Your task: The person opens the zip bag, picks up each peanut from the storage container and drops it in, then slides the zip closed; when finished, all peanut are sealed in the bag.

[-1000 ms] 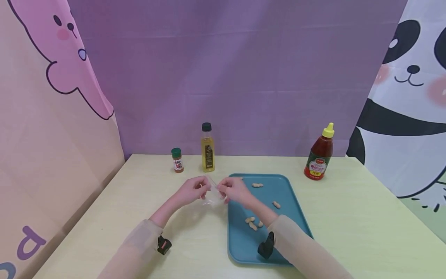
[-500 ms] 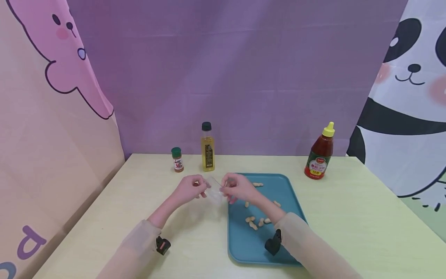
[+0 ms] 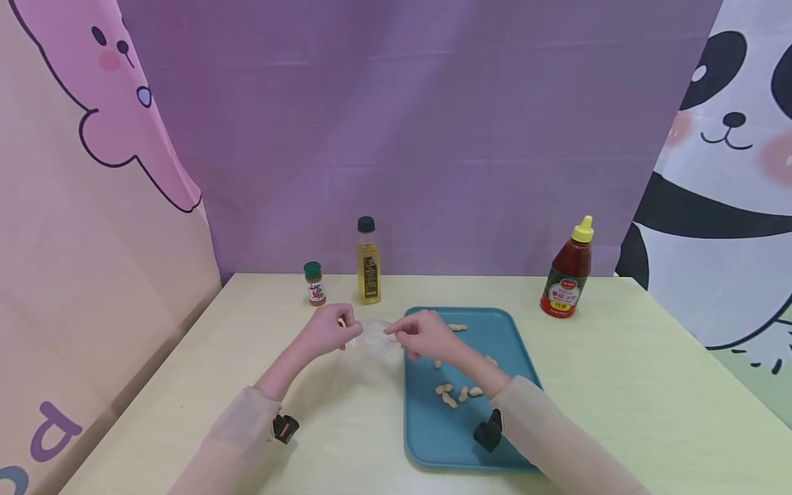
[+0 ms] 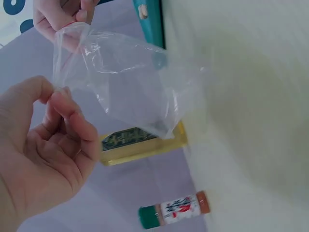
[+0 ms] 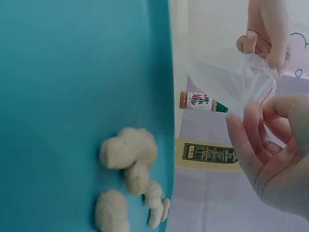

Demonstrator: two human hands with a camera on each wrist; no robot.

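A clear plastic zip bag (image 4: pixel 130 72) with a red line along its top edge hangs between my two hands above the table. My left hand (image 3: pixel 329 328) pinches one side of its mouth between thumb and fingers. The opposite side is pinched by my right hand (image 3: pixel 427 333), which is over the left edge of a blue tray (image 3: pixel 433 440). In the left wrist view the mouth stands somewhat apart, and I see nothing inside the bag. Several peanuts in their shells (image 5: pixel 128 150) lie on the tray, some partly hidden by my right arm in the head view.
Behind my hands stand a small green-capped spice jar (image 3: pixel 315 283) and a bottle of yellow oil (image 3: pixel 369 265). A ketchup bottle (image 3: pixel 564 275) with a yellow tip stands at the back right of the pale table (image 3: pixel 631 385). A purple cloth (image 3: pixel 433 137) hangs behind.
My left hand has shifted left and slightly up, and my right hand has moved a little right from where it was. The bag between them is spread wider. The tray and bottles stay put.
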